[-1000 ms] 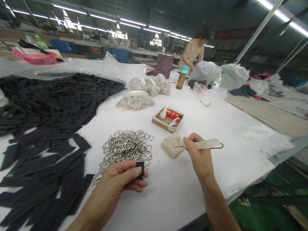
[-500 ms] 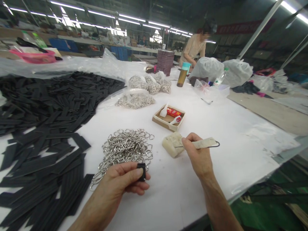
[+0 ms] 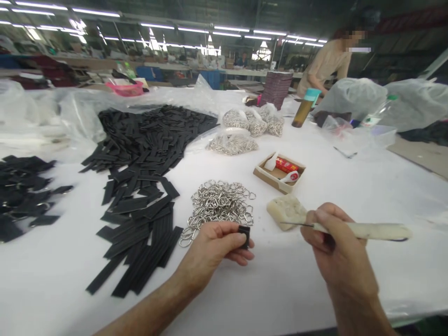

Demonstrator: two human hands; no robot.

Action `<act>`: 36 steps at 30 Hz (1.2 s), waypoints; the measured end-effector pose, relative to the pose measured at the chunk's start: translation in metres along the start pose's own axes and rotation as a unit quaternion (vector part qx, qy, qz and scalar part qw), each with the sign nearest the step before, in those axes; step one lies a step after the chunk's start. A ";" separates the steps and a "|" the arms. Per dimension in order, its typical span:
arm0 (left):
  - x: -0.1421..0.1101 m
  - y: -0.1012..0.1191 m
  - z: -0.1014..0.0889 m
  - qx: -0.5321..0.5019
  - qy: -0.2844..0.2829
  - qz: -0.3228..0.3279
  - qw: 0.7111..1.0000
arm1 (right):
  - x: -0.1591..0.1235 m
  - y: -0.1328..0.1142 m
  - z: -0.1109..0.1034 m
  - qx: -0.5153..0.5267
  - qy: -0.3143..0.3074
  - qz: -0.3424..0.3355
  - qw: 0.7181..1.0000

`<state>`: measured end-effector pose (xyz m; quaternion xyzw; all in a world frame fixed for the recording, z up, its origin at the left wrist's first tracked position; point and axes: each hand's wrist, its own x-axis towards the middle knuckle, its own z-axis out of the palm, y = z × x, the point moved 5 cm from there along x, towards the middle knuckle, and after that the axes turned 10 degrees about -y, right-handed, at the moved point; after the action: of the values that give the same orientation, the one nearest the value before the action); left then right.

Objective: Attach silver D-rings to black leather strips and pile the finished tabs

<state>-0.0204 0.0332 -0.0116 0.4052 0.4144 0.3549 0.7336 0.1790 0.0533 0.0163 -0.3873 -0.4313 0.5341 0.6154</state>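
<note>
When looking behind ring pile [image 3: 222,203], see clear bags [image 3: 257,122] of rings; rightward, open box [image 3: 273,177] with red tube [image 3: 287,165], and tool [image 3: 380,231] gripped level in right hand [image 3: 341,247]; nearer, black strip [image 3: 246,232] pinched in left hand [image 3: 219,245].

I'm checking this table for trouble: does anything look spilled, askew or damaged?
Nothing clearly stands out. The metal rings lie loose but heaped together, the black strips are jumbled in a pile, and the pale block looks rough, perhaps from use.

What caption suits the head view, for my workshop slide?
Left hand pinching a folded black strip, right hand holding a thin-tipped tool.
</note>
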 end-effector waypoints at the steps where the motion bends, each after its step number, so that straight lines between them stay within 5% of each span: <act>1: 0.000 0.000 0.000 0.000 -0.001 0.003 1.000 | -0.003 0.001 0.008 0.013 -0.016 0.010 1.000; 7: -0.002 0.004 0.002 -0.007 -0.006 0.017 1.000 | -0.008 0.012 0.037 0.020 -0.082 0.031 0.996; 31: -0.004 0.001 0.006 0.023 -0.038 -0.020 0.999 | -0.003 0.034 0.047 -0.018 -0.150 0.097 0.984; 36: -0.004 0.000 0.007 0.024 -0.033 -0.034 0.999 | 0.005 0.023 0.049 -0.044 -0.165 0.087 0.981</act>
<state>-0.0161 0.0276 -0.0081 0.4200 0.4115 0.3064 0.7486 0.1250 0.0622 0.0113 -0.3562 -0.5145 0.6230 0.4694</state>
